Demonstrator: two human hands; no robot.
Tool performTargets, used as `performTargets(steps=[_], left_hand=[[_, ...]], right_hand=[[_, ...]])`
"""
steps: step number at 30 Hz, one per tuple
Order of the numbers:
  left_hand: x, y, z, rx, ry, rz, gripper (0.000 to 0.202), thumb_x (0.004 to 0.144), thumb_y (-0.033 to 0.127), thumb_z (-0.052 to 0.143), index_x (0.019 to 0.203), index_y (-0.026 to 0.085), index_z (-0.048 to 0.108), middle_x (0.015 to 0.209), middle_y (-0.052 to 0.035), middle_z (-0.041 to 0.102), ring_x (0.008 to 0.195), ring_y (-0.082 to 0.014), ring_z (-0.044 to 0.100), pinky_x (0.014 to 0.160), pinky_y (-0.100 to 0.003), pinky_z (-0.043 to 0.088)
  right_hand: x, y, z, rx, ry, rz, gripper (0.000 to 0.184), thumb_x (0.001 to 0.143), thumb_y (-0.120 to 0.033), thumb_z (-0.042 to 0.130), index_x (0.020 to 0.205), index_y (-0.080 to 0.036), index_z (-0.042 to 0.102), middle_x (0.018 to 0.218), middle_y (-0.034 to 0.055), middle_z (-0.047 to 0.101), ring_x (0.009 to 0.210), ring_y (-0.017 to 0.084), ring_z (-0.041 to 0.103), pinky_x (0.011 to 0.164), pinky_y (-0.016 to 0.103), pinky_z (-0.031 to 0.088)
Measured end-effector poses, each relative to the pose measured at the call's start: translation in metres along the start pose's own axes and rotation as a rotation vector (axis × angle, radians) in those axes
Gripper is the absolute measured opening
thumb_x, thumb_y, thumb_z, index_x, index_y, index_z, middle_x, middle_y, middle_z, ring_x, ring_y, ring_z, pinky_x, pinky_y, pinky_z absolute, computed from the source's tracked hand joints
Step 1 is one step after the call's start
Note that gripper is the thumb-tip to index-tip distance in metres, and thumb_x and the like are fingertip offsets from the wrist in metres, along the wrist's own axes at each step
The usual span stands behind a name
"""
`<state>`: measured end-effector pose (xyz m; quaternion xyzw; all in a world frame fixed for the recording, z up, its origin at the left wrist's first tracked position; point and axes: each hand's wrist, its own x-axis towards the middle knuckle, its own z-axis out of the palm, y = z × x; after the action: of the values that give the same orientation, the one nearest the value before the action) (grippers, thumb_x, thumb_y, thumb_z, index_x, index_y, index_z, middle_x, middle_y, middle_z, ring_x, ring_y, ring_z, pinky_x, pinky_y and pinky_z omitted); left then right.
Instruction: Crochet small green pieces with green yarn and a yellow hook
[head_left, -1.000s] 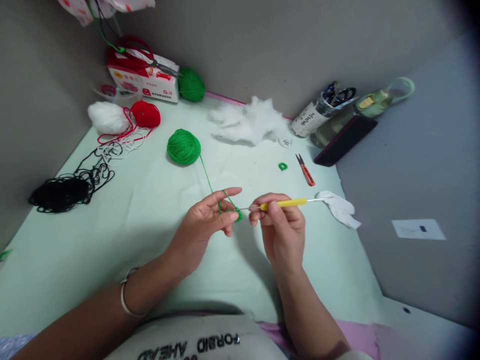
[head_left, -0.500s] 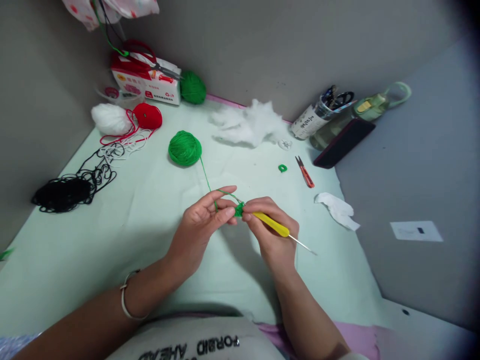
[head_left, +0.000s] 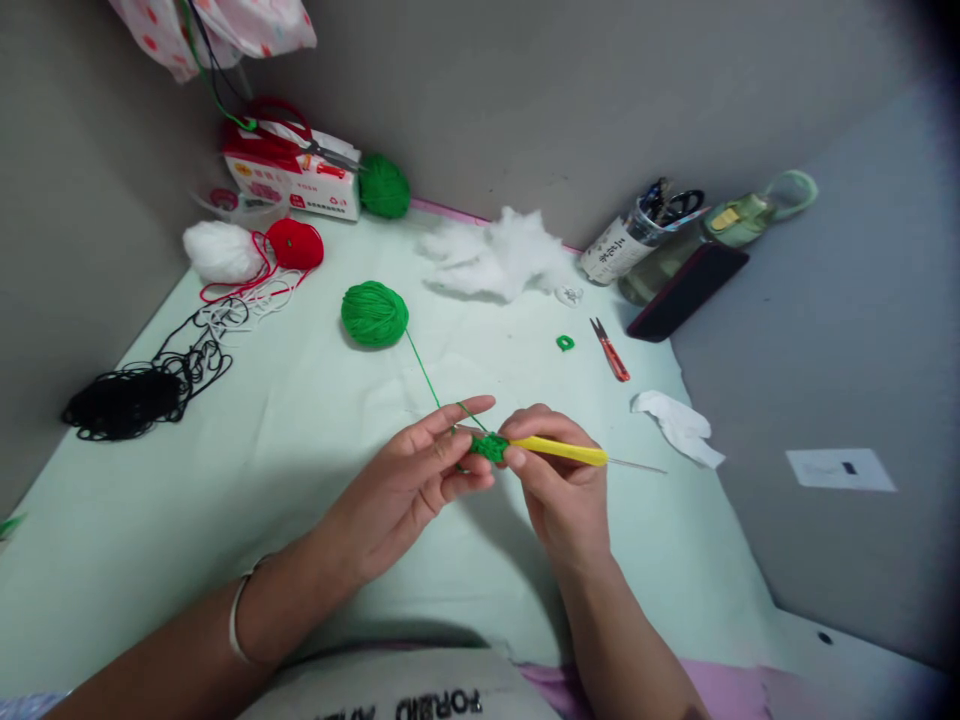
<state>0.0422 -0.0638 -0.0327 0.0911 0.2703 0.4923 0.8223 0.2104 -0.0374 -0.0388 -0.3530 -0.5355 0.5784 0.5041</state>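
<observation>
My left hand [head_left: 420, 475] pinches a small green crochet piece [head_left: 489, 446] with thumb and fingers, its index finger stretched out under the green strand. That strand [head_left: 424, 372] runs back to a green yarn ball [head_left: 373, 313] on the pale green table cover [head_left: 225, 470]. My right hand [head_left: 559, 480] grips a yellow-handled crochet hook [head_left: 570, 452], its tip at the crochet piece and its metal end pointing right.
Black yarn [head_left: 120, 398] lies tangled at the left. White yarn [head_left: 221, 250], a red ball [head_left: 294, 243], a red-and-white box [head_left: 289, 172] and another green ball [head_left: 384, 186] sit at the back. White stuffing [head_left: 499, 255], red snips [head_left: 610, 350], a white rag [head_left: 679, 427], a phone [head_left: 686, 290] and a bottle [head_left: 697, 240] are on the right.
The hook swung from level to angled down and back to nearly level. Both hands closed together on the green piece and shifted slightly toward me and right.
</observation>
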Motion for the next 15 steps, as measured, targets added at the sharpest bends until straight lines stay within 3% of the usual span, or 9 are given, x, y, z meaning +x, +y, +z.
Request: performTargets(steps=[4, 10, 15], left_hand=[[-0.013, -0.001, 0.014, 0.131, -0.133, 0.081, 0.046, 0.079, 0.019, 0.084, 0.122, 0.032, 0.072, 0.083, 0.0053, 0.068, 0.072, -0.0079, 0.071, 0.073, -0.017, 0.055], [-0.003, -0.003, 0.002, 0.318, 0.037, 0.179, 0.043, 0.081, 0.021, 0.082, 0.122, 0.031, 0.071, 0.076, 0.0060, 0.067, 0.074, -0.0067, 0.065, 0.077, -0.019, 0.050], [0.001, -0.004, -0.001, 0.391, 0.133, 0.272, 0.046, 0.079, 0.018, 0.082, 0.122, 0.026, 0.069, 0.079, 0.0061, 0.066, 0.075, -0.0067, 0.060, 0.073, -0.018, 0.048]], right_hand=[[-0.002, -0.010, -0.002, 0.107, -0.141, -0.079, 0.011, 0.086, -0.023, 0.076, 0.094, -0.030, 0.076, 0.078, -0.0002, 0.065, 0.070, 0.015, 0.059, 0.063, 0.029, 0.049], [0.001, -0.006, 0.001, -0.048, -0.078, -0.004, 0.011, 0.089, -0.023, 0.073, 0.100, -0.027, 0.075, 0.082, -0.0003, 0.064, 0.067, 0.013, 0.061, 0.058, 0.026, 0.051], [-0.002, -0.002, 0.006, -0.518, 0.007, -0.336, 0.021, 0.089, -0.008, 0.068, 0.099, -0.025, 0.074, 0.085, 0.0024, 0.070, 0.078, 0.016, 0.065, 0.068, 0.030, 0.054]])
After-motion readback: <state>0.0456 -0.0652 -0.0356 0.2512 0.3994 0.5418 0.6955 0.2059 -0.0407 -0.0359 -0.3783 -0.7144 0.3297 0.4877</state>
